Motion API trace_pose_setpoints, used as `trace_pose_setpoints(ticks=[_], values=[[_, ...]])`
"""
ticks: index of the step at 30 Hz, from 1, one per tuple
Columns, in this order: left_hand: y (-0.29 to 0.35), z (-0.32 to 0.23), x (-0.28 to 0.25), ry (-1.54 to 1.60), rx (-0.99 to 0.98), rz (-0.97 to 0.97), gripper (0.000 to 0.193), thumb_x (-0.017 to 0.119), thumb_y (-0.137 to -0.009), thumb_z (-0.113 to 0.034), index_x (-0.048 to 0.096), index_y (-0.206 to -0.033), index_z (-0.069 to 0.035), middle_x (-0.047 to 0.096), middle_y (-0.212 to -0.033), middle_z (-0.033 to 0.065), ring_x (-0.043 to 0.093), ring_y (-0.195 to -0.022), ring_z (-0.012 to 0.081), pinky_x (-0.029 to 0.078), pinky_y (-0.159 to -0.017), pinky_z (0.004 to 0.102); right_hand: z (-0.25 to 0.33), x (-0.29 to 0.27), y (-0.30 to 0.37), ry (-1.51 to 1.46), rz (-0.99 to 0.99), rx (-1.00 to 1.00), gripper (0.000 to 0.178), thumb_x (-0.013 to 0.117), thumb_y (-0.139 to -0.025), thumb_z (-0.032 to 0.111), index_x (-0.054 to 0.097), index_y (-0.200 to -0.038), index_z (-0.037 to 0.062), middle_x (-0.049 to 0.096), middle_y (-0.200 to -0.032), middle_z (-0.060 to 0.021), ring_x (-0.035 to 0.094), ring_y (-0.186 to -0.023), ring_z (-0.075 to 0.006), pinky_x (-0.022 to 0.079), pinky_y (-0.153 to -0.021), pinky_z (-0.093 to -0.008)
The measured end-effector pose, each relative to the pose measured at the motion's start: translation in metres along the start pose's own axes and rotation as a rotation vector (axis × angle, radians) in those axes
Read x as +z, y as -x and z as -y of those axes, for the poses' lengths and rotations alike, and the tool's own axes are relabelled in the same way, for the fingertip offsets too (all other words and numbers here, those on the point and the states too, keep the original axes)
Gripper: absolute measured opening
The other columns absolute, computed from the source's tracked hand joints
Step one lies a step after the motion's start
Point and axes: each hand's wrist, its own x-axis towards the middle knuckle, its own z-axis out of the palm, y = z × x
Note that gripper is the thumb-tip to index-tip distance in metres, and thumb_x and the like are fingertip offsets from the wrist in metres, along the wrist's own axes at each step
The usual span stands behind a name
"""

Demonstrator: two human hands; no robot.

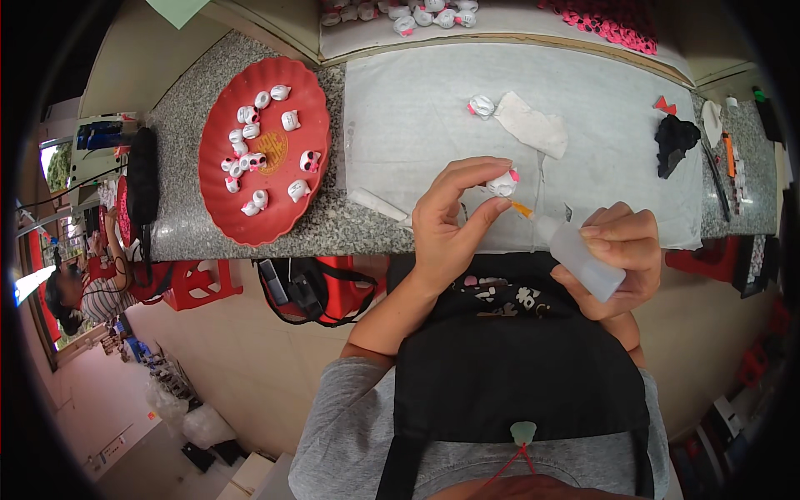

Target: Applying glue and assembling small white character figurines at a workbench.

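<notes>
Between the thumb and fingers of my left hand (450, 212) is a small white figurine head (503, 183) with a bit of pink on it. My right hand (621, 254) is wrapped round a translucent white squeeze bottle (586, 260), tilted so its orange nozzle tip (522, 210) points at the figurine head from just below right. Whether the tip touches it I cannot tell. Beyond my hands, another white figurine head (481, 106) lies on the white paper sheet (400, 108), beside a crumpled white cloth (533, 125).
At left, a red scalloped plate (218, 183) carries several white and pink figurine heads. More white pieces (417, 15) and a pile of pink pieces (612, 29) fill the back shelf. A black cloth (675, 143) and an orange pen (728, 155) lie right. Another person (100, 283) sits far left.
</notes>
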Motion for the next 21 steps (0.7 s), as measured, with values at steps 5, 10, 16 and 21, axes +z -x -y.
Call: trace_pose_setpoints(ticks=[5,10,16,21], values=[[-0.002,0.002,0.001,0.012,-0.022,-0.005,0.03,0.053,-0.067,0.01,0.047,-0.095,0.003,0.048,-0.1,0.0153,0.046,-0.095,0.0216,0.036,-0.082,0.0301,-0.001,-0.003,-0.001,0.022,-0.015,0.015,0.036,0.069,-0.053,0.001,0.047,-0.081,0.006,0.045,-0.078,-0.008,0.043,-0.059,-0.0137,0.036,-0.052,-0.0238],[-0.004,-0.005,-0.006,0.193,-0.161,-0.136,0.031,0.053,-0.067,0.009,0.047,-0.097,0.002,0.05,-0.1,0.0133,0.047,-0.094,0.0174,0.037,-0.08,0.0257,-0.013,-0.013,-0.006,-0.057,-0.05,0.129,0.04,0.068,-0.052,-0.003,0.046,-0.084,0.0025,0.047,-0.08,-0.0111,0.046,-0.064,-0.0147,0.039,-0.057,-0.0237],[-0.011,-0.003,-0.032,0.297,-0.072,-0.28,0.032,0.052,-0.067,0.009,0.043,-0.097,0.001,0.049,-0.1,0.0161,0.05,-0.089,0.018,0.04,-0.077,0.0264,-0.05,-0.036,-0.057,-0.089,0.065,0.582,0.021,0.052,-0.066,-0.002,0.042,-0.083,0.0013,0.046,-0.081,-0.0069,0.051,-0.072,-0.0129,0.043,-0.058,-0.0233],[-0.01,-0.006,-0.029,0.339,-0.073,-0.279,0.032,0.052,-0.067,0.011,0.043,-0.095,0.001,0.049,-0.099,0.0164,0.05,-0.089,0.0175,0.04,-0.077,0.0259,-0.132,-0.044,-0.118,0.317,0.123,0.483,0.027,0.051,-0.071,0.008,0.046,-0.097,0.0029,0.052,-0.073,-0.0062,0.054,-0.066,-0.0148,0.044,-0.054,-0.024]])
